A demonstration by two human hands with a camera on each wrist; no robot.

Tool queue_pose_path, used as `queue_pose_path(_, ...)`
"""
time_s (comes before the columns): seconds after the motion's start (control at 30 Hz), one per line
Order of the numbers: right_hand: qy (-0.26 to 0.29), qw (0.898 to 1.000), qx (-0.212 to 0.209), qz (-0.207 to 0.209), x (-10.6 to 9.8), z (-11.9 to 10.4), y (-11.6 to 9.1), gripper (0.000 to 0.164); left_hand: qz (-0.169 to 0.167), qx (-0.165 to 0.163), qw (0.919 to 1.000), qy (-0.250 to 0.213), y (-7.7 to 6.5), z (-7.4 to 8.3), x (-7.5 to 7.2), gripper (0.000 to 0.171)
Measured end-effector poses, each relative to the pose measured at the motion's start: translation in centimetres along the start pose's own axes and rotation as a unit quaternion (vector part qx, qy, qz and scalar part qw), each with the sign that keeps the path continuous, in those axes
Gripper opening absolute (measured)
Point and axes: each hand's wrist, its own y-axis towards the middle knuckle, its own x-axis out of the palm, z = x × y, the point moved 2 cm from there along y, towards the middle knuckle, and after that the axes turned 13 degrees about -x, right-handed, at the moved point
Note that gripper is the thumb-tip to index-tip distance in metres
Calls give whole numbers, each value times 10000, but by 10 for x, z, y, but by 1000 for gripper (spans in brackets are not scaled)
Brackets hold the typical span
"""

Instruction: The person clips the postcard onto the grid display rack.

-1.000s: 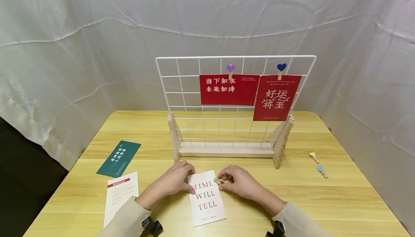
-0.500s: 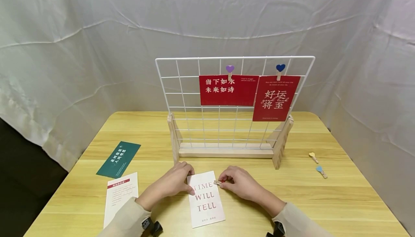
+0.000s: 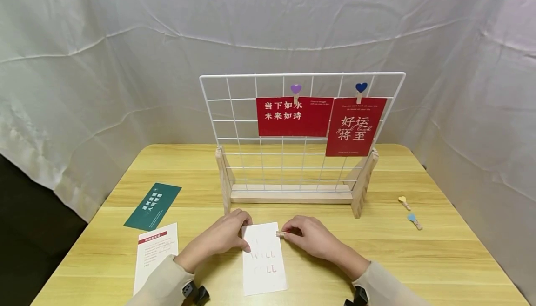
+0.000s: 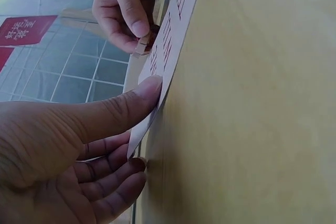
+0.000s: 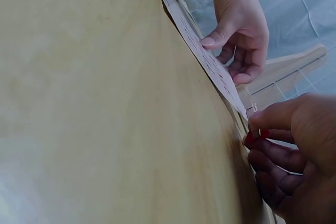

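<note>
In the head view a white card (image 3: 264, 282) printed with red letters is in front of the grid rack. My left hand (image 3: 228, 232) pinches its upper left edge, with the thumb (image 4: 144, 94) on the printed face and the fingers behind. Across the card, my right hand (image 3: 310, 236) pinches a small wooden clothespin (image 3: 280, 234) between thumb and fingertips. Red shows on the clothespin (image 5: 256, 134) in the right wrist view. Its wooden tip overlaps the card's upper right edge in the head view.
A white wire grid (image 3: 268, 152) stands on a wooden base (image 3: 291, 197). Two red cards hang on it, under a purple-heart clothespin (image 3: 296, 89) and a blue-heart clothespin (image 3: 361, 88). Left lie a green card (image 3: 152, 207) and a white card (image 3: 152, 255); right, yellow-heart (image 3: 404, 202) and light-blue-heart clothespins (image 3: 414, 221).
The white card has tilted, and glare now washes out much of its lettering. The clothespin has turned slightly in my right hand. Both hands stay in nearly the same place.
</note>
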Motion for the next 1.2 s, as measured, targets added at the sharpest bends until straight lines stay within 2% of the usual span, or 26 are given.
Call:
queue_pose_path(0.2, 190, 9998, -43, 27, -3, 1, 0, 8, -10, 3, 9999, -104, 0, -1, -2, 52)
queue_pose_path(0.5, 322, 9994, 101, -71, -4, 3, 0, 6, 25, 125, 9975, -693, -1, 3, -10, 51)
queue_pose_path(0.8, 918, 9954, 263, -50, -9, 4, 0, 17, 287, 83, 9973, -663, 0, 6, -18, 46)
queue_pose_path(1.03, 1234, 9922, 191, -56, -11, 4, 0, 14, 529, 60, 9964, -663, -1, 7, -22, 46)
queue_pose_path(1.2, 1575, 9870, 294, -155, -12, 4, 0, 12, 611, 49, 9956, -710, -1, 7, -24, 43)
